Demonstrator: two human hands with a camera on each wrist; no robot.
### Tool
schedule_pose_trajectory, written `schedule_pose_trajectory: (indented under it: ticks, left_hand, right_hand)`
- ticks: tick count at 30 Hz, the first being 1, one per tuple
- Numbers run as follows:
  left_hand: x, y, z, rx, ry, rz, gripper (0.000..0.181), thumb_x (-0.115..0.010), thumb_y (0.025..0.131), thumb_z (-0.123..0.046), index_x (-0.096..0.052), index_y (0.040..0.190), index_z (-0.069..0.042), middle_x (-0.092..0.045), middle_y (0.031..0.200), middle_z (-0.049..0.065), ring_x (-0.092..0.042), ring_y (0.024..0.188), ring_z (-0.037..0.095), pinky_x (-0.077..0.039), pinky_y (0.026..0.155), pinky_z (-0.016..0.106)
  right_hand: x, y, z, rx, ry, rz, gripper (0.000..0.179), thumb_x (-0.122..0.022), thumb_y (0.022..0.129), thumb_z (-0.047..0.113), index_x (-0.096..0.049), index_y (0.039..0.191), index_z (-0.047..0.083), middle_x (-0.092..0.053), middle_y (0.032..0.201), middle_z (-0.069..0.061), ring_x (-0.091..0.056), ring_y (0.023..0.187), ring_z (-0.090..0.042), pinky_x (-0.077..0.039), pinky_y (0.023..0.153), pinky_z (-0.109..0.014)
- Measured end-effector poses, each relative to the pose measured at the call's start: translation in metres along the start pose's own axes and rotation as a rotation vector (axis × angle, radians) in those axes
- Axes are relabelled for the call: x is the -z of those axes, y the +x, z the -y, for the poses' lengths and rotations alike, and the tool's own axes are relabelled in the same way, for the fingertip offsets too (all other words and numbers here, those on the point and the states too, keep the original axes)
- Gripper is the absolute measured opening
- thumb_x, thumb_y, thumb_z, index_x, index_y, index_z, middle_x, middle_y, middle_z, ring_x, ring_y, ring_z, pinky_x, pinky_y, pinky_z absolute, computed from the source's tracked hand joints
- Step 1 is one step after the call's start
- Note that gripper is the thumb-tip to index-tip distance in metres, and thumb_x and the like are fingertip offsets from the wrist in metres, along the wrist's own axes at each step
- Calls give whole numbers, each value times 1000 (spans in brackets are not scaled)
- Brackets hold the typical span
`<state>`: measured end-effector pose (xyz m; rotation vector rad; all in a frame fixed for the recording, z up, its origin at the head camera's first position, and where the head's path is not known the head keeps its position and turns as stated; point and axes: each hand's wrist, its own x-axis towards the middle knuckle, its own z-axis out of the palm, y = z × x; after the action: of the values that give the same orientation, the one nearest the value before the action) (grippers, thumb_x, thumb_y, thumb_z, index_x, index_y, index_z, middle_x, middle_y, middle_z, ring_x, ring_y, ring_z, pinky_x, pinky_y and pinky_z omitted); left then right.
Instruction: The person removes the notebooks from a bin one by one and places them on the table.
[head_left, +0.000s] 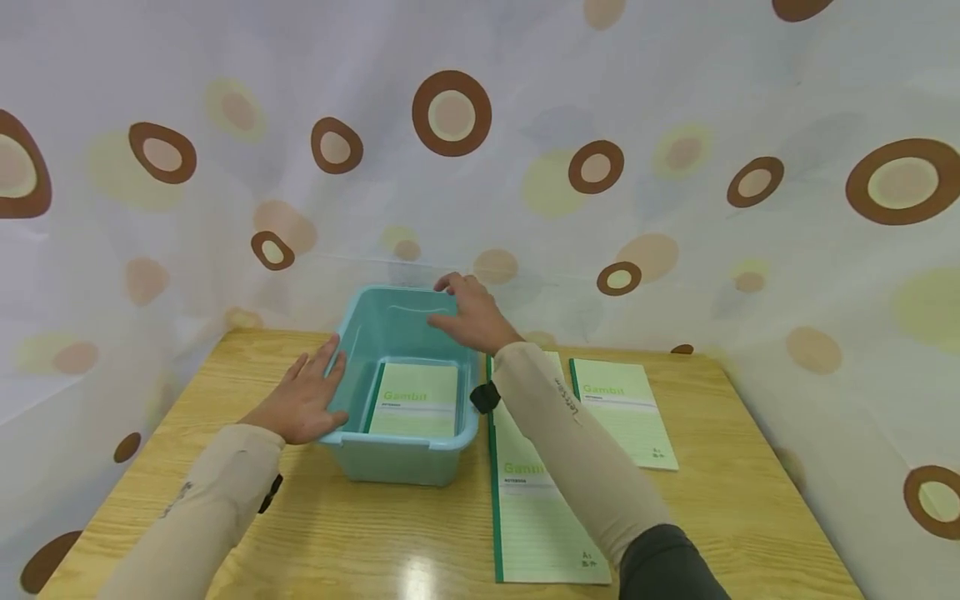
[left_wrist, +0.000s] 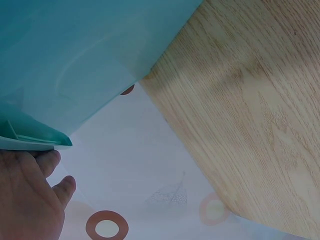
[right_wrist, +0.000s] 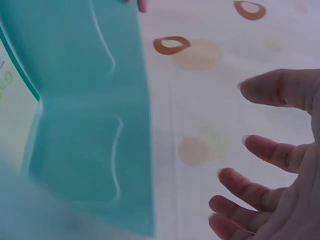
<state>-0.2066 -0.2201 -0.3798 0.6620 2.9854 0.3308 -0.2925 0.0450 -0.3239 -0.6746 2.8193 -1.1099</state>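
A light blue plastic basin (head_left: 405, 458) stands on the table with a pale green Gambit notebook (head_left: 417, 396) lying flat in its bottom. My left hand (head_left: 303, 396) lies along the basin's left rim, fingers extended and thumb near the front corner. In the left wrist view, fingertips (left_wrist: 64, 190) show beside the rim. Over the far right corner of the basin is my right hand (head_left: 472, 315). The right wrist view shows its fingers (right_wrist: 250, 192) spread and slightly bent, apart from the basin wall (right_wrist: 85, 145), with nothing held.
Right of the basin, a Gambit notebook (head_left: 543, 533) lies on the wooden table (head_left: 360, 542), with another notebook beyond it, partly hidden under my right forearm. One more notebook (head_left: 626, 417) lies farther right. A patterned white sheet (head_left: 510, 225) hangs behind the table.
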Motion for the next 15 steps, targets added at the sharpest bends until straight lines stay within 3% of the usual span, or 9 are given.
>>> schedule_pose_trajectory:
  ticks: [7, 15]
  left_hand:
    - [-1, 1, 3, 1, 3, -11, 79, -57, 87, -25, -23, 145, 16, -5, 156, 29, -11, 144, 43, -9, 114, 59]
    - [0, 0, 4, -8, 19, -28, 79, -58, 87, -26, -25, 145, 16, -7, 157, 29, -18, 142, 45, -10, 113, 60]
  right_hand:
    - [-40, 36, 11, -76, -50, 221, 54, -64, 90, 32, -46, 137, 12, -45, 142, -10, -49, 122, -28, -44, 97, -43]
    - [-92, 59, -1, -237, -17, 293, 58, -62, 91, 30, -46, 141, 6, -48, 142, -11, -50, 124, -28, -45, 97, -40]
